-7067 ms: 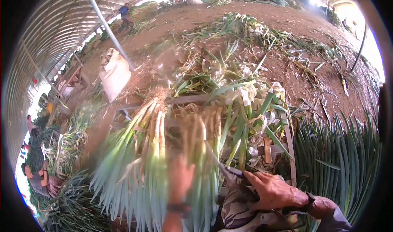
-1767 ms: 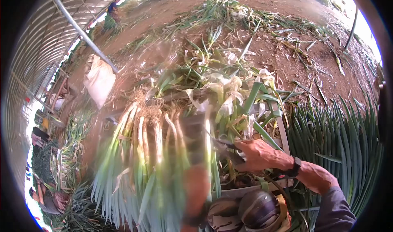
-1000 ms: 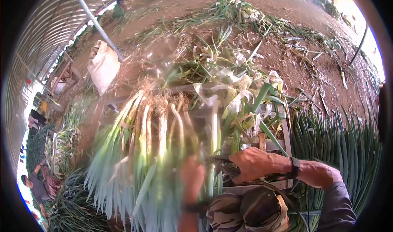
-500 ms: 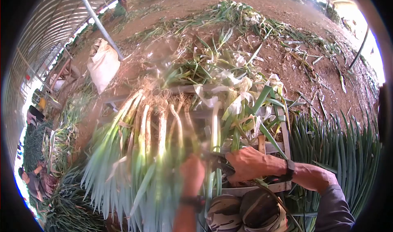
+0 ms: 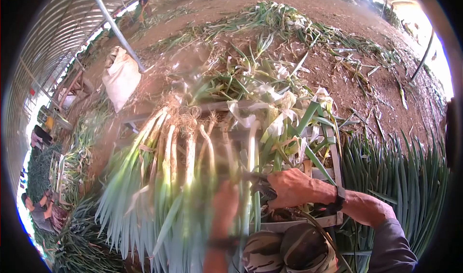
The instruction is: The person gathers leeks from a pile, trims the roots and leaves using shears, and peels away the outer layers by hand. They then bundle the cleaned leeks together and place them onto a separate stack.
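Note:
My left hand (image 5: 224, 203), blurred by motion, is closed around the leafy part of a long green onion (image 5: 228, 150), whose rooted white end points away from me. A dark tool (image 5: 260, 185) is gripped in my right hand (image 5: 293, 188); its narrow front reaches toward the held stalk, and its exact kind is hard to make out. Between the hands, another pale onion stalk (image 5: 251, 150) lies lengthwise. Left of my left hand, several unpeeled green onions (image 5: 191, 152) lie side by side, roots outward and leaves toward me.
A wooden crate frame (image 5: 336, 162) with stripped leaves and husks (image 5: 284, 114) stands ahead. Upright green leaves (image 5: 390, 181) crowd the right side. A hose-like line (image 5: 320, 230) runs below my right wrist. A white sack (image 5: 120, 77) leans by a metal pole (image 5: 113, 24). Another person (image 5: 41, 212) sits far left.
The held onion has swung slightly, its root end going right. My left hand stays blurred in nearly the same place; my right hand with the tool has risen a little.

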